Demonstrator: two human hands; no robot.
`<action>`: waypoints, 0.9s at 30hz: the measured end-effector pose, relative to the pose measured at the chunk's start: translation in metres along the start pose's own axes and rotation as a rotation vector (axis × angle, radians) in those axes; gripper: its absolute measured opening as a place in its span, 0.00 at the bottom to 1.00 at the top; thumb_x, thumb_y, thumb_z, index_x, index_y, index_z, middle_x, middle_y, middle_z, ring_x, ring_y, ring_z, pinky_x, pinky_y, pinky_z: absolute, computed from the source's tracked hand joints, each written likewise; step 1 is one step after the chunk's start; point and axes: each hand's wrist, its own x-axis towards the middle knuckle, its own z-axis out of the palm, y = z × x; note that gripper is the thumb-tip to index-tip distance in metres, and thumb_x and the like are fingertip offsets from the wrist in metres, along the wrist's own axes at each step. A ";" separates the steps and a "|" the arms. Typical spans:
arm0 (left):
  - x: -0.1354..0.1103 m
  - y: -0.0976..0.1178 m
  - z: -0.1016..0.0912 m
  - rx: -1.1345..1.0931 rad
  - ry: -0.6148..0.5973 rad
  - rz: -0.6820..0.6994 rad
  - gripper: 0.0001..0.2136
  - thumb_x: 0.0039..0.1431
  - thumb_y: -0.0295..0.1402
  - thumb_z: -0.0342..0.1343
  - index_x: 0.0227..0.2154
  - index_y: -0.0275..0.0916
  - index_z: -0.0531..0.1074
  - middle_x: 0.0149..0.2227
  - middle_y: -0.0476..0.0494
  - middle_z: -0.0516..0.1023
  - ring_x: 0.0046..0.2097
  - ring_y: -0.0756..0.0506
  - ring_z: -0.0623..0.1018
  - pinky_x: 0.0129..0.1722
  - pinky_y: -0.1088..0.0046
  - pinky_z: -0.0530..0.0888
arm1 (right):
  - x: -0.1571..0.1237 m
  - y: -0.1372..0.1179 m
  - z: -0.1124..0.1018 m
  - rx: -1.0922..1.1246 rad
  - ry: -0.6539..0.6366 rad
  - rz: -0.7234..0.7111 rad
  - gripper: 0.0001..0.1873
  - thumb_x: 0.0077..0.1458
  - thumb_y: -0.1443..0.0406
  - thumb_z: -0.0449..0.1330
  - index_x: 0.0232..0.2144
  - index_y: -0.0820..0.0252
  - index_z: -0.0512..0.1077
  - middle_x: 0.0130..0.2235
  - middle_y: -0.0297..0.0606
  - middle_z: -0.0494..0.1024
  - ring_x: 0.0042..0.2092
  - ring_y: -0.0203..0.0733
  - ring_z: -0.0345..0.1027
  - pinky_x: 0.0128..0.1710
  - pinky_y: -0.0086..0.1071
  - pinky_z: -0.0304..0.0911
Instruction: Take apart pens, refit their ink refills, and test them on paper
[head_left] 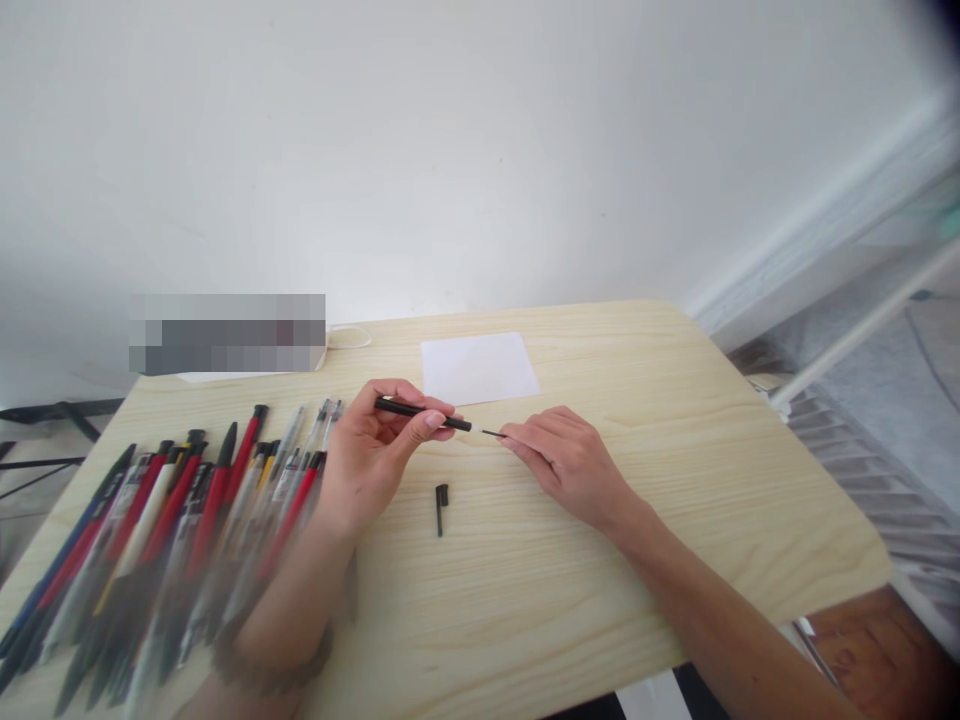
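We see a slim black pen barrel (405,408) pinched between thumb and fingers of the left hand (367,462), lying nearly level across them. The fingers of the right hand (574,465) grip a thin dark rod (491,433), probably its refill, in line with the barrel's open end. As we judge it, the pen is partly apart: its black cap (441,495) is off, on the worktop (720,480) below the gap between both sets of fingers. We cannot tell whether the rod is going in or coming out; the rod is not fully housed, and the cap is not back on. Beyond the fingers lies a white sheet (480,370), with no marks we can make out. Left of the left fingers, many pens (150,512) lie loose, some in clear casings. Behind them, a pixelated patch (229,335) hides whatever is there.
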 end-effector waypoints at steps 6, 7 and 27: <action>0.000 0.001 0.001 0.005 0.014 0.009 0.10 0.50 0.31 0.61 0.31 0.37 0.64 0.31 0.45 0.78 0.34 0.45 0.80 0.35 0.67 0.79 | 0.000 0.000 -0.001 0.007 -0.004 0.004 0.10 0.60 0.65 0.50 0.36 0.60 0.72 0.29 0.36 0.75 0.31 0.36 0.65 0.38 0.31 0.58; 0.000 0.001 0.001 0.003 0.011 0.014 0.10 0.50 0.31 0.61 0.31 0.37 0.64 0.31 0.45 0.78 0.34 0.45 0.80 0.35 0.67 0.79 | 0.000 0.000 -0.001 0.008 -0.006 0.003 0.10 0.60 0.65 0.50 0.36 0.60 0.72 0.29 0.36 0.75 0.31 0.36 0.65 0.38 0.31 0.58; 0.008 -0.015 -0.009 -0.224 -0.017 -0.102 0.04 0.58 0.28 0.48 0.36 0.40 0.63 0.19 0.58 0.56 0.21 0.55 0.65 0.24 0.79 0.62 | 0.000 0.000 0.001 0.129 0.021 0.064 0.09 0.60 0.66 0.51 0.38 0.61 0.70 0.28 0.35 0.74 0.32 0.36 0.66 0.38 0.32 0.59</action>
